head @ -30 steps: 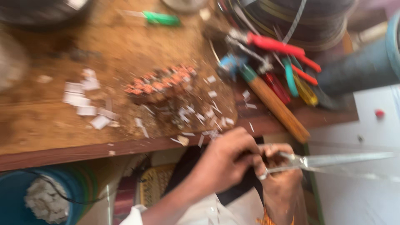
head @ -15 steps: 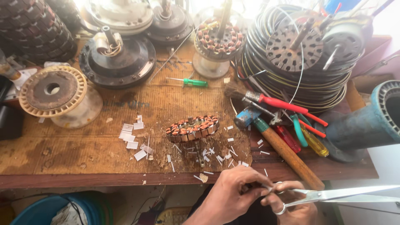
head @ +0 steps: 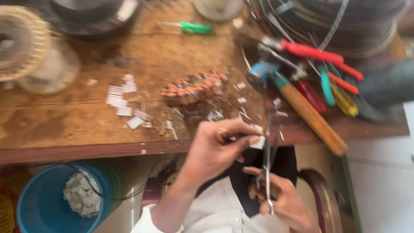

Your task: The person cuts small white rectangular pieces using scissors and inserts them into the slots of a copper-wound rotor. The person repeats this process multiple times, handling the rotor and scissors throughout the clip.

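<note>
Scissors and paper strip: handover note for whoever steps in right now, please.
Left hand: pinches a small white paper strip between thumb and fingers.
Right hand: holds the scissors, blades pointing up at the strip.
Wooden bench: cut white paper pieces lie left of the copper-wound part; more scraps around it.
Blue bucket below holds paper offcuts.
Done: a pile of pieces is cut.
Left: the strip in hand looks uncut; the picture is too blurred to tell if the blades are closing.

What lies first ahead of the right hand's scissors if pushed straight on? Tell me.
The right hand points the scissors up toward the small white paper piece pinched by the left hand; that likely comes first, though blur hides depth.
</note>
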